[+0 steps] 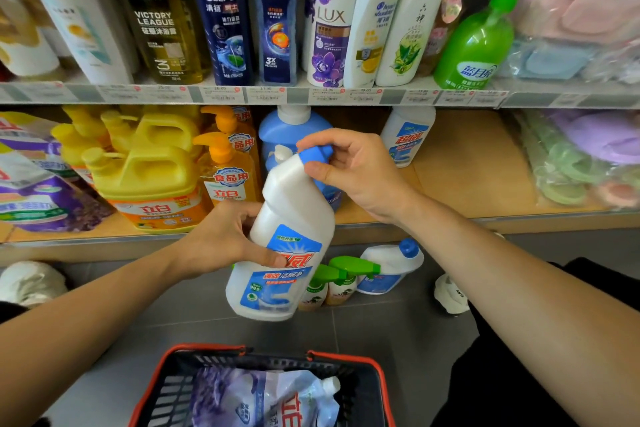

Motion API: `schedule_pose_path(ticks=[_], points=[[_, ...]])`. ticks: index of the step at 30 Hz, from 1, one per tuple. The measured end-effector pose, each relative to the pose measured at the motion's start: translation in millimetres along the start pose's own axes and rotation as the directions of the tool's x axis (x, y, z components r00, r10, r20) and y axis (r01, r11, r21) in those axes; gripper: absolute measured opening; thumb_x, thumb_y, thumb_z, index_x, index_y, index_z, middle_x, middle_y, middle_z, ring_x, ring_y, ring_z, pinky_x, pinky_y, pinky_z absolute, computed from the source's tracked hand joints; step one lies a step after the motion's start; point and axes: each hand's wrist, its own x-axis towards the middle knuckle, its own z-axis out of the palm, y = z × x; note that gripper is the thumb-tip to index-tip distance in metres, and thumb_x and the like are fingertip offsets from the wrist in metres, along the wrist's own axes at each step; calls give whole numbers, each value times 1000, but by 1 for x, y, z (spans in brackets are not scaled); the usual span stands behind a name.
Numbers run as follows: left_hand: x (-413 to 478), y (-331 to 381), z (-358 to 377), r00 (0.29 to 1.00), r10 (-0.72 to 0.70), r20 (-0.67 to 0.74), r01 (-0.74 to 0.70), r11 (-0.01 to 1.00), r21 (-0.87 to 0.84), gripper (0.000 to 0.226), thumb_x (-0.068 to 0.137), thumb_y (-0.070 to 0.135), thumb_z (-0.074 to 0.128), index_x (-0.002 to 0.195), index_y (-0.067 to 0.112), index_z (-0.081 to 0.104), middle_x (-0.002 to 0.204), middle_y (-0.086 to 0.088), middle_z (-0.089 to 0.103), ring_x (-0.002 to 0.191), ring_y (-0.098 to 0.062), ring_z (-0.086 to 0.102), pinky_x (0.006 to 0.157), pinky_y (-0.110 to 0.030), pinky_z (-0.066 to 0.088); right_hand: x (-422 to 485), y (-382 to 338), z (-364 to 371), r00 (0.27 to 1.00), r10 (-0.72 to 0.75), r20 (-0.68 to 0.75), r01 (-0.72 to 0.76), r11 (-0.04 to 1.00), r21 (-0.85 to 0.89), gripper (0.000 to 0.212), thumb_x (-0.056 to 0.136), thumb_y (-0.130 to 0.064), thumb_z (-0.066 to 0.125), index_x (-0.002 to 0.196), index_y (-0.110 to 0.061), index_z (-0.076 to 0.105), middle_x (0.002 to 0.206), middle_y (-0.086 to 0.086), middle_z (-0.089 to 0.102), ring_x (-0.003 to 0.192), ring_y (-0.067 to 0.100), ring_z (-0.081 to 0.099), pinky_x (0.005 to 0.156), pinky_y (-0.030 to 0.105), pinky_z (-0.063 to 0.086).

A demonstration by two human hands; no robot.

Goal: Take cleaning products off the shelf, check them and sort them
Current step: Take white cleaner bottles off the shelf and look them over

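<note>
1. Below both my hands sits the red-rimmed shopping basket (204,347), with one purple-and-white refill pouch (263,399) lying in it. I judge that at least one product is already sorted.
2. Between my hands, off the shelf and tilted so its neck leans toward my right hand (356,170), is the white toilet cleaner bottle (287,229). I read this as the checking step.
3. My left hand (225,239) is wrapped round the bottle's middle, with the thumb across the front label (294,253) and the fingers behind. My right hand pinches the blue cap (313,154) between thumb and curled fingers. I cannot tell whether the cap is being turned.
4. The bottle is white plastic with an angled neck. Its blue label carries red characters. I see no dent or leak on the side facing me, and the cap looks seated.
5. On the floor under my hands are two green-capped bottles (332,281) and a white, blue-capped bottle (388,267) lying on its side. They seem to be a separate pile from the basket.
6. Beyond my right hand a matching bottle (407,135) stands on the shelf. Behind the bottle I hold is a blue jug (287,128), and beyond my left hand are yellow dish soap jugs (149,177). With these not yet taken down, I judge that most of the work is left.
</note>
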Motion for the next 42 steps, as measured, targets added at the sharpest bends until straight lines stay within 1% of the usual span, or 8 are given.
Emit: schedule_pose_path(ticks=[3, 8, 20, 25, 31, 35, 38, 42], points=[[1, 2, 0, 1000, 6, -25, -7, 999, -53, 43, 70, 17, 93, 109, 23, 77, 110, -3, 78, 100, -26, 76, 78, -40, 64, -2, 0, -2, 996, 47, -71, -41, 996, 81, 44, 86, 8, 69, 126, -8, 62, 113, 11, 72, 101, 31, 71, 91, 33, 58], [2, 8, -1, 999, 11, -39, -15, 994, -104, 44, 69, 17, 92, 110, 24, 77, 110, -5, 78, 100, -28, 76, 78, -43, 64, -4, 0, -1, 980, 103, -168, -63, 972, 225, 45, 87, 8, 67, 127, -12, 61, 104, 0, 76, 82, 18, 74, 80, 27, 60], [-1, 16, 8, 1000, -31, 4, 31, 994, -101, 39, 70, 19, 91, 106, 26, 78, 110, -3, 78, 99, -26, 76, 77, -40, 64, 0, 2, -7, 958, 121, -260, -67, 976, 208, 12, 93, -10, 67, 91, -17, 76, 79, 5, 77, 67, 15, 71, 68, 25, 58], [-1, 18, 10, 999, -34, -31, 31, 995, -96, 39, 68, 22, 92, 104, 29, 78, 107, -1, 79, 97, -24, 77, 75, -39, 64, -2, 2, -6, 936, 164, -312, -100, 973, 210, 6, 93, -16, 69, 93, -11, 73, 75, 5, 76, 65, 16, 71, 62, 25, 59], [-5, 18, 6, 991, -40, -130, 13, 978, -206, 42, 67, 25, 92, 107, 26, 79, 111, -5, 78, 100, -28, 76, 78, -41, 64, -17, 14, -6, 958, 287, -3, -287, 955, -79, 37, 84, -15, 78, 119, -9, 67, 114, 6, 73, 106, 16, 69, 94, 37, 56], [-13, 18, 6, 979, -39, -200, -29, 945, -326, 44, 68, 23, 88, 110, 19, 77, 115, -10, 76, 104, -32, 74, 78, -41, 63, -44, 36, 0, 817, 467, 338, -421, 884, -203, 56, 76, -10, 86, 126, -15, 60, 122, 1, 71, 114, 15, 67, 96, 35, 57], [-19, 19, 6, 964, -49, -260, -67, 905, -420, 49, 68, 26, 87, 113, 12, 76, 117, -14, 75, 107, -35, 73, 78, -39, 63, -63, 51, 11, 781, 496, 379, -446, 868, -216, 66, 72, -12, 89, 129, -20, 57, 125, -3, 70, 118, 14, 65, 100, 41, 54], [-23, 28, 3, 943, 33, -333, -163, 913, -373, 53, 72, 33, 86, 118, 11, 71, 119, -11, 75, 108, -29, 73, 79, -34, 61, -65, 51, 13, 849, 465, 252, -476, 879, -17, 66, 64, -8, 91, 123, -16, 62, 119, 4, 72, 112, 21, 69, 96, 49, 56]])
